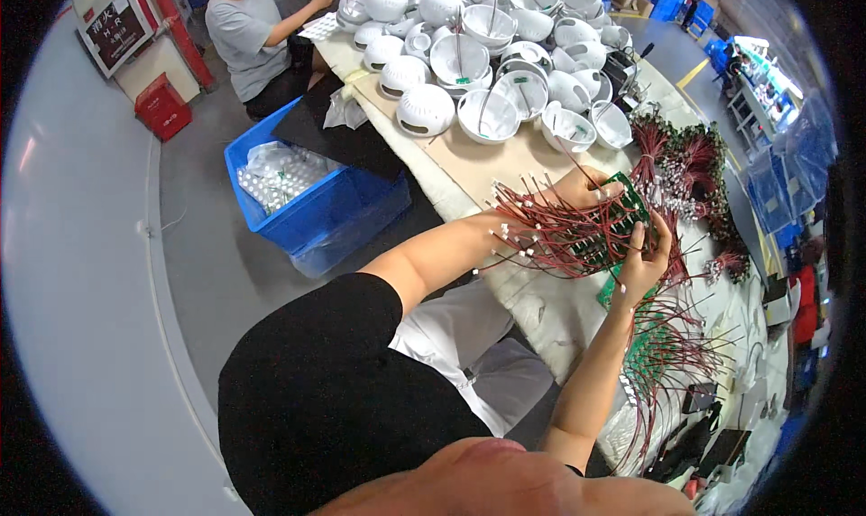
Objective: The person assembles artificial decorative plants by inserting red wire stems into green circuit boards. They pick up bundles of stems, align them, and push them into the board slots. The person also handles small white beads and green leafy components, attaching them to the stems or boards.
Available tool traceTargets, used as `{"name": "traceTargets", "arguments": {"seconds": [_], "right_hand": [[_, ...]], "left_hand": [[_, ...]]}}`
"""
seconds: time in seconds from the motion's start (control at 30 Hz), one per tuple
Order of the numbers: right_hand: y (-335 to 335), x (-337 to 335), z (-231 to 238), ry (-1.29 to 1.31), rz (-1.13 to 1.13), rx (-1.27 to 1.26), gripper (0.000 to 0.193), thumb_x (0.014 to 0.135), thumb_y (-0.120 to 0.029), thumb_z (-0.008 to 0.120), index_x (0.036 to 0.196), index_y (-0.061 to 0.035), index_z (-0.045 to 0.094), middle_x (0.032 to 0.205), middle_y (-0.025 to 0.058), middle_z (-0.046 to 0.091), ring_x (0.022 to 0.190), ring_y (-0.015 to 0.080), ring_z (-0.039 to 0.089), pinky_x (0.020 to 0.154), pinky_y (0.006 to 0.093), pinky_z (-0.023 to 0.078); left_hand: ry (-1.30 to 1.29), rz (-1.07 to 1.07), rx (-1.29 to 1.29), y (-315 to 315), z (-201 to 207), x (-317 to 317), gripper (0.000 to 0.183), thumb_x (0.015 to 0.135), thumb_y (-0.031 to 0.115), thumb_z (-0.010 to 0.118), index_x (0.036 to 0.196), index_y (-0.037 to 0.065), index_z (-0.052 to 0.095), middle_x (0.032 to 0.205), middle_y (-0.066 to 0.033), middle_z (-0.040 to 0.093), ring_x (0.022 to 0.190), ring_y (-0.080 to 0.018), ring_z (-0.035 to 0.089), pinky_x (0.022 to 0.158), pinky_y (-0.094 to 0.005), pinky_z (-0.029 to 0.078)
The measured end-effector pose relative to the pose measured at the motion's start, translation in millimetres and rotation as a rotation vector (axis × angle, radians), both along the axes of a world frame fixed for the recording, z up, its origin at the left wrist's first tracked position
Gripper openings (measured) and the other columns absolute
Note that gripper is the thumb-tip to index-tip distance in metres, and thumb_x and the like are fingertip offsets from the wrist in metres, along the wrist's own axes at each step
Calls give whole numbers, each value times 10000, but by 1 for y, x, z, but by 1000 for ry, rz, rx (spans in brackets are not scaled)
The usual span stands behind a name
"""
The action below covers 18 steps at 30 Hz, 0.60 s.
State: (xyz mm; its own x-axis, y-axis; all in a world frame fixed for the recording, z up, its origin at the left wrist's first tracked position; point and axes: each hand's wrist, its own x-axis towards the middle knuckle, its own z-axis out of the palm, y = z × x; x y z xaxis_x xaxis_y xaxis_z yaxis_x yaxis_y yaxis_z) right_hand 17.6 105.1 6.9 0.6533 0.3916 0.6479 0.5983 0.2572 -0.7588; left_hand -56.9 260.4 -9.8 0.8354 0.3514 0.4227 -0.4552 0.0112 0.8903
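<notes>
A green circuit board panel (634,197) is held up over the near side of the table, with many dark red wires (564,236) hanging from it toward the left. Small white plugs end the wires. My left hand (586,188) pinches the panel's far left edge between thumb and fingers. At its right edge, my right hand (648,256) is closed on the panel, thumb and fingers upright. The wires cover much of the board's face. Just below my right hand, more green boards (648,349) with dark red wires lie on the table.
White dome-shaped shells (427,110) crowd the far table, several with small green boards and wires inside. Wire bundles (690,160) lie to the right. On the floor at left stands a blue bin (311,223) holding white parts. A person (257,38) sits at the far left.
</notes>
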Motion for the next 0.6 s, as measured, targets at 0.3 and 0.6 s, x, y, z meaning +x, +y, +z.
{"name": "traceTargets", "arguments": {"seconds": [0.3, 0.6], "right_hand": [[0, -10, 4, 19, -95, -84, 254, 847, -103, 647, 1064, 17, 597, 958, 74, 620, 796, 109, 564, 747, 242, 469], [67, 6, -1, 204, 64, -107, 194, 796, -90, 660, 971, -14, 626, 930, 37, 611, 820, 123, 548, 742, 254, 431]], "left_hand": [[209, 149, 70, -13, 20, -28, 375, 931, 356, 519, 799, 25, 634, 651, 45, 557, 592, -46, 444, 489, -263, 349], [39, 204, -130, 31, -10, -16, 276, 921, 296, 550, 975, 27, 577, 789, -3, 592, 680, -58, 496, 532, -256, 410]]}}
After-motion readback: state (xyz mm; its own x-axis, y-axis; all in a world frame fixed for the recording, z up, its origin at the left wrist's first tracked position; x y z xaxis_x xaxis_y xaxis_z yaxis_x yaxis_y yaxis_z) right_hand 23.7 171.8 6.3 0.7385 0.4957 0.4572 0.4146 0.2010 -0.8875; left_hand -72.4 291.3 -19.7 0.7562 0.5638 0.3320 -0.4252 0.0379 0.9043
